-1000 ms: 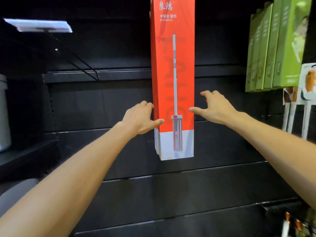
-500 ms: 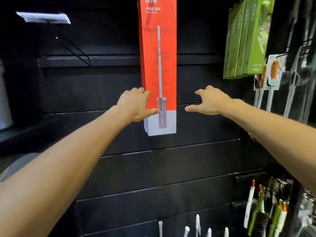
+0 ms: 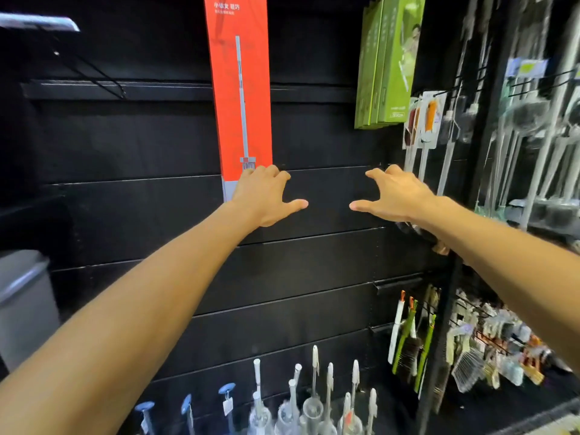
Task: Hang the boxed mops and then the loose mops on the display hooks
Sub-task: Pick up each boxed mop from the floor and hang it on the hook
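1. Two hands at frame centre: left hand (image 3: 263, 196) and right hand (image 3: 396, 196), fingers spread, gripping nothing
2. Red mop box (image 3: 240, 89) hangs upper centre; left hand overlaps its lower corner

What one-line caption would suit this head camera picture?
Both hands, left and right, spread open before a black wall beside a hanging red mop box.

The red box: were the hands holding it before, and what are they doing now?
A second ago both hands pressed the sides of the red box. Now the right hand has pulled away to the right and holds nothing. The left hand has slid across in front of the box's bottom corner, fingers spread; whether it touches the box is unclear. The box still hangs, and the green boxes beside it have not moved.
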